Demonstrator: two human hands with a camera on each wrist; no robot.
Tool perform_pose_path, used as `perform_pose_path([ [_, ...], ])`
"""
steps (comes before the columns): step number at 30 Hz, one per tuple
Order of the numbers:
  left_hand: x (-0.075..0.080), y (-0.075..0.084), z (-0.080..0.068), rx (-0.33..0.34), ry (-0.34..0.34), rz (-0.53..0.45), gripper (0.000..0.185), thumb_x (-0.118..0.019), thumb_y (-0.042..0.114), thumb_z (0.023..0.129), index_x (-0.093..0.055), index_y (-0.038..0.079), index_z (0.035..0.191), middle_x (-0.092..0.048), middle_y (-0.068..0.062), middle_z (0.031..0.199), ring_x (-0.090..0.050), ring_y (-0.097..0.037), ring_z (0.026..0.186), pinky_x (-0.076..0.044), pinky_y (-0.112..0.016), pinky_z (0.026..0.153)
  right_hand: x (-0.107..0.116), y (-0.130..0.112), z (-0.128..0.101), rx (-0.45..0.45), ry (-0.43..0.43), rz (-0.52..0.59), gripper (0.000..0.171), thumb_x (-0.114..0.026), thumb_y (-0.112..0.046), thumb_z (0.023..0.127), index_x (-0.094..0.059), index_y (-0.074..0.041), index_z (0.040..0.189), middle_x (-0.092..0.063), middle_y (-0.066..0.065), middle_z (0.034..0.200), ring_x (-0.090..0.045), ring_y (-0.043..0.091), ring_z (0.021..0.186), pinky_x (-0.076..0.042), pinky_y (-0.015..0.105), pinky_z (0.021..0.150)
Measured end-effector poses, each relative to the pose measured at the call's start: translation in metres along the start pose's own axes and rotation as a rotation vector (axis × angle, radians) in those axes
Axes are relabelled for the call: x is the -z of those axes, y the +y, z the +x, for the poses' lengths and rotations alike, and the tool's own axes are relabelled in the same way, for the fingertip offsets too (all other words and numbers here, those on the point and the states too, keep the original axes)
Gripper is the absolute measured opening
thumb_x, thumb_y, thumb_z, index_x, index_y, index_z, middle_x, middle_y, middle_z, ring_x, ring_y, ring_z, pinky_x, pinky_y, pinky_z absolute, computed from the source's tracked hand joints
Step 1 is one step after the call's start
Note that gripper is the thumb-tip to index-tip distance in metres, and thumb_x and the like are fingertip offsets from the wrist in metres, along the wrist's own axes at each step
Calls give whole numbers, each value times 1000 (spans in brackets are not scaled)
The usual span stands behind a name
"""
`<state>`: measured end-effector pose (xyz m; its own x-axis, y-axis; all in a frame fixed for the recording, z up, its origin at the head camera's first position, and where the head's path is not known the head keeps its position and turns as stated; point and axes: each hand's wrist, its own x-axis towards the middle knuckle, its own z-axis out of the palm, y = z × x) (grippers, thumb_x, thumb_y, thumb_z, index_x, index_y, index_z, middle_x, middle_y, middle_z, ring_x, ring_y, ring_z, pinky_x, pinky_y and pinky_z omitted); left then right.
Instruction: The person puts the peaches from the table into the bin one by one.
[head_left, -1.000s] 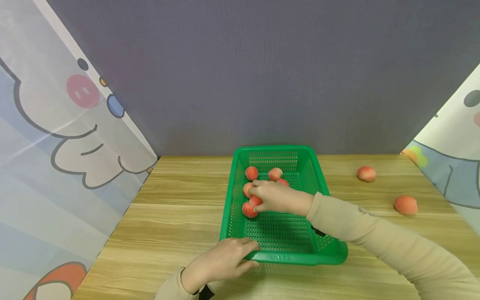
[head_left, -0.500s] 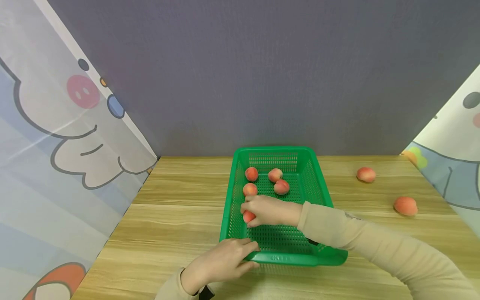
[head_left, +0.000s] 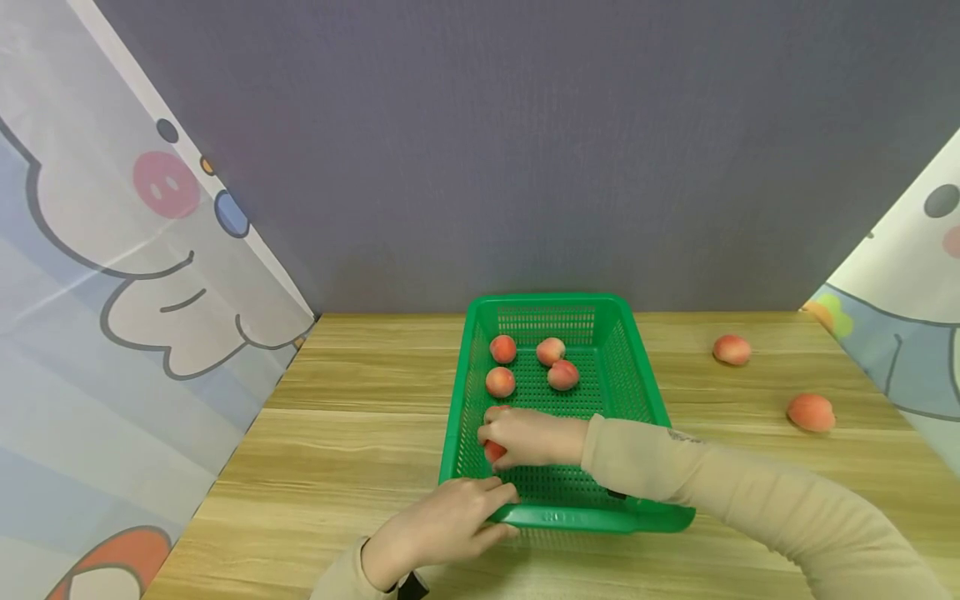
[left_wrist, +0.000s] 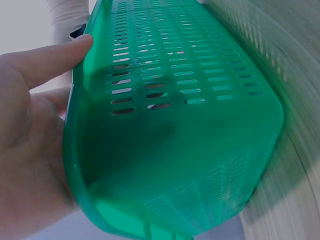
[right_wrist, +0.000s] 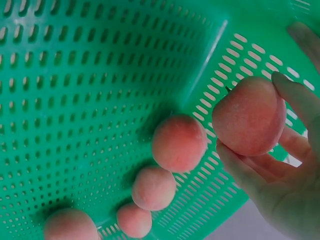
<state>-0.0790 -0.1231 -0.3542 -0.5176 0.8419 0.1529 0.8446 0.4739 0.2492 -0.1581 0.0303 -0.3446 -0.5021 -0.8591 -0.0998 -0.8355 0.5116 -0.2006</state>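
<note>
My right hand (head_left: 528, 437) pinches a peach (right_wrist: 249, 116) between thumb and fingertips, inside the green plastic basket (head_left: 555, 517) near its left wall. Most of that peach is behind the fingers in the head view. A row of peaches lies along the left wall, among them a rosy peach (head_left: 502, 349) and an orange one (head_left: 500, 382); another (right_wrist: 179, 143) sits closest to the held fruit in the right wrist view. Two more, a pale peach (head_left: 551, 352) and a redder peach (head_left: 562, 375), lie together farther back. My left hand (head_left: 453, 517) grips the basket's rim at the near left corner.
On the wooden table (head_left: 337, 433), right of the basket, lie a far peach (head_left: 732, 350) and a nearer peach (head_left: 811, 412). A grey panel (head_left: 555, 150) stands right behind the basket. Cartoon-printed sheets (head_left: 97, 317) border the table on both sides.
My right hand has moved the held peach toward the basket's near left, uncovering the peaches behind it. The left hand keeps its place on the rim.
</note>
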Motion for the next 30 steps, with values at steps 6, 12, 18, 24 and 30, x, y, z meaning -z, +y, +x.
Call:
perform_pose_path([
  [6, 0, 0, 0, -1, 9, 0, 18, -59, 27, 84, -56, 12, 93, -51, 9, 76, -38, 6, 60, -35, -7, 57, -8, -1, 3, 11, -19, -29, 24, -66, -26, 80, -62, -9, 97, -52, -1, 85, -50, 5, 64, -42, 14, 58],
  [12, 0, 0, 1, -2, 10, -8, 18, -61, 26, 83, -55, 12, 92, -51, 9, 76, -35, 5, 60, -34, -7, 57, -15, -1, 4, 22, -20, -44, 20, -64, -24, 81, -62, -10, 94, -53, -3, 82, -48, 5, 64, -40, 13, 57],
  [18, -1, -1, 1, -5, 16, 0, 18, -61, 26, 83, -55, 12, 92, -51, 9, 78, -36, 5, 61, -37, -10, 59, -21, 0, 7, 22, -26, -57, 19, -64, -29, 80, -61, -11, 87, -50, -4, 78, -46, 5, 64, -39, 13, 56],
  [24, -1, -1, 1, -5, 20, -10, 18, -61, 26, 83, -54, 12, 92, -51, 8, 80, -36, 5, 60, -38, -10, 59, -25, -1, 8, 7, -48, -24, 14, -64, -28, 80, -59, -15, 80, -46, -8, 73, -43, 4, 63, -37, 14, 55],
  [30, -1, -1, 1, -5, 18, -11, 18, -61, 26, 83, -54, 12, 91, -49, 9, 78, -35, 5, 60, -37, -10, 59, -26, -2, 9, -17, -66, 11, 7, -64, -19, 80, -59, -14, 78, -47, -8, 73, -43, 5, 64, -38, 15, 58],
])
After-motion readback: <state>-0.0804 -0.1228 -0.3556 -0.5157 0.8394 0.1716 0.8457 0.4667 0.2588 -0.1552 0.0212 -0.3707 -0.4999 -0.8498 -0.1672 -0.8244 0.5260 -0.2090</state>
